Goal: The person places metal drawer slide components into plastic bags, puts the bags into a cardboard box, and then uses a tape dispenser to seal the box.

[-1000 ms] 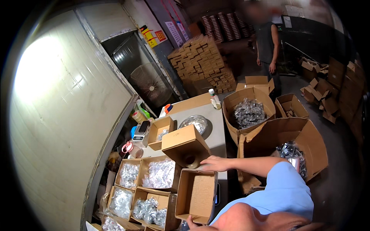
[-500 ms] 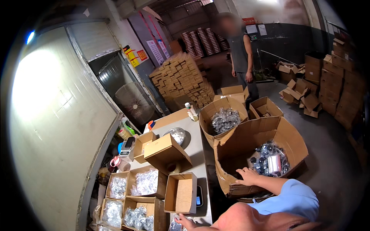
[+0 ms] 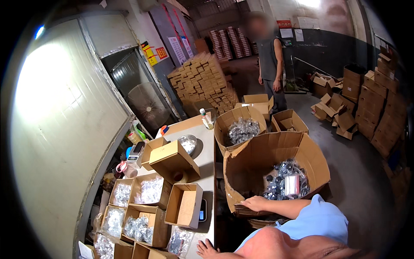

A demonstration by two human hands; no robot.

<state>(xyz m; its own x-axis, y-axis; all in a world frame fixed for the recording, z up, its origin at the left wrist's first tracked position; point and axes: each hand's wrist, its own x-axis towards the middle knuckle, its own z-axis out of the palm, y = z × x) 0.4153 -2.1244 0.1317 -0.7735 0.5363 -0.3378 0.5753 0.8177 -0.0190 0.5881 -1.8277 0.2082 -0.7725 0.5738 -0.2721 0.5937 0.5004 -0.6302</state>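
In the head view, low and right of centre, the right hand [image 3: 255,203] is laid flat on the near rim of the large carton [image 3: 241,166], fingers spread, nothing held. At the bottom edge the left hand [image 3: 208,250] is pressed open on the worktop [image 3: 208,151], just beside a bagged part [image 3: 180,240]. The shiny bagged parts [image 3: 288,183] deep in the carton are probably best reached with the rim steadied.

A big bright glare washes out the white wall [image 3: 64,108] on the left. The back of the room is dim. Edges bend and go black. One face is blurred.
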